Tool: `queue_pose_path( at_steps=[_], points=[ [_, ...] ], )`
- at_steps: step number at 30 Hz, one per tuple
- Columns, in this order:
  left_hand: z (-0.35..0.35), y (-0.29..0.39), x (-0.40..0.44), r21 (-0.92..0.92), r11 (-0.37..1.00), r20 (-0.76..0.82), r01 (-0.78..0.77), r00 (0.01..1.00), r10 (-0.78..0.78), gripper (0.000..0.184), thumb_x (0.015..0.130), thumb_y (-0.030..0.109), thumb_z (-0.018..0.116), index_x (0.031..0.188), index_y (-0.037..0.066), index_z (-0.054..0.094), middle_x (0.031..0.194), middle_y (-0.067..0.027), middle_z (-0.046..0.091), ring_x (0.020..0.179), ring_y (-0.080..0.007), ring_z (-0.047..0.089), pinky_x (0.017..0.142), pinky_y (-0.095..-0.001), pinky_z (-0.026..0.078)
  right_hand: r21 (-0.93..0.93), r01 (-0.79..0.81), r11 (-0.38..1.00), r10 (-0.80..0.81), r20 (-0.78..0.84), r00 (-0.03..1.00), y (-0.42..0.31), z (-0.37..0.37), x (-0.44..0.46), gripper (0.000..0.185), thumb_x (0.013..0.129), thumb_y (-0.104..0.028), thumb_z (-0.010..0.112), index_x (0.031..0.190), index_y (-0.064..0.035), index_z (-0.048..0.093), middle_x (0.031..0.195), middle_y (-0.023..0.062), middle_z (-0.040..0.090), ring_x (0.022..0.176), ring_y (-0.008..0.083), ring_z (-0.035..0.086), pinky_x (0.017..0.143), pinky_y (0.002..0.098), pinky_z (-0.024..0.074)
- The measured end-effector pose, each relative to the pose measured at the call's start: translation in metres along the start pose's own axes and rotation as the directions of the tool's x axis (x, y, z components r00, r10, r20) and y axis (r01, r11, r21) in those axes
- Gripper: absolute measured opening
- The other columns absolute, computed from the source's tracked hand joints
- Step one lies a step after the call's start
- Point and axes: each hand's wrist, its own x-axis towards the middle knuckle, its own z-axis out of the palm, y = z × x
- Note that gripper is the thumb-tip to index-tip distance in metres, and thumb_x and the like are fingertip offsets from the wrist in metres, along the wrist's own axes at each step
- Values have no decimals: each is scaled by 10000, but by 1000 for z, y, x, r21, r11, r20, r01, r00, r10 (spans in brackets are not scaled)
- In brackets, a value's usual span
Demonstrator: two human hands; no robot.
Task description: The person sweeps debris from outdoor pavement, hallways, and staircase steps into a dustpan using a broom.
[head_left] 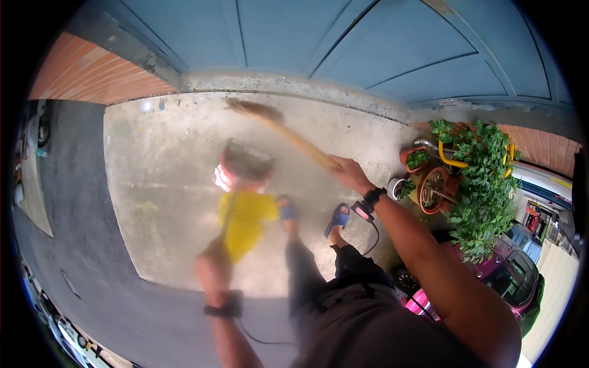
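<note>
Broom (294, 141) in clamped fingers of right hand (351, 175); dustpan (248, 161), contents blurred, in clamped fingers of left hand (213, 270); pot (421, 191) with stem (446, 195).

Blue door (276, 37), brick wall (92, 73), concrete floor (165, 165), probably asphalt (83, 178) alongside

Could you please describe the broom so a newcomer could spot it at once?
In front of the blue door is a pale concrete slab. Over it, the right hand grips the broom; its slim tan shape sets it apart from the bright yellow item.
</note>
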Motion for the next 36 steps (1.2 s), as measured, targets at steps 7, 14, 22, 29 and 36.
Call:
queue_pose_path(
  at_steps=[7, 14, 22, 29, 36],
  points=[
    [-4, 2, -6, -16, 997, -1, 76, 997, -76, 203, 834, 127, 652, 1020, 124, 733, 706, -149, 654, 621, -309, 643, 588, -365, 499, 18, -422, 906, 422, -74, 903, 0, -34, -23, 271, 869, -263, 586, 1108, -157, 656, 782, 125, 670, 719, 275, 671, 650, 394, 512],
    [-8, 2, -7, -12, 998, -7, 60, 998, -60, 213, 821, 135, 677, 1025, 132, 735, 737, -148, 675, 654, -313, 665, 602, -373, 518, -9, -303, 953, 302, -59, 951, 13, 65, 38, 253, 843, -282, 595, 938, -57, 659, 705, 153, 667, 682, 319, 668, 617, 433, 516],
    [-12, -23, -15, -38, 999, -100, 4, 995, -8, 203, 831, 96, 676, 1027, 99, 731, 691, -155, 649, 604, -292, 646, 576, -356, 503, -18, -238, 971, 238, -2, 971, -76, 86, 8, 277, 874, -315, 584, 1017, -90, 660, 779, 148, 683, 697, 297, 673, 624, 403, 515],
    [-25, -54, -24, -169, 976, -189, 136, 968, -167, 175, 867, 72, 639, 1020, 42, 720, 567, -70, 485, 507, -117, 429, 508, -289, 398, -319, -187, 929, 186, -33, 982, -102, 84, 109, 330, 860, -338, 582, 1096, -116, 642, 848, 171, 697, 805, 343, 685, 703, 446, 537],
    [-39, -80, -2, -237, 940, -217, 246, 929, -298, 180, 868, 71, 633, 1020, 25, 718, 571, -61, 470, 512, -98, 403, 504, -276, 378, -460, -163, 873, 230, 95, 968, -133, 180, 140, 317, 897, -342, 524, 1133, -181, 661, 1029, 163, 696, 966, 365, 662, 827, 490, 529]
  ],
)
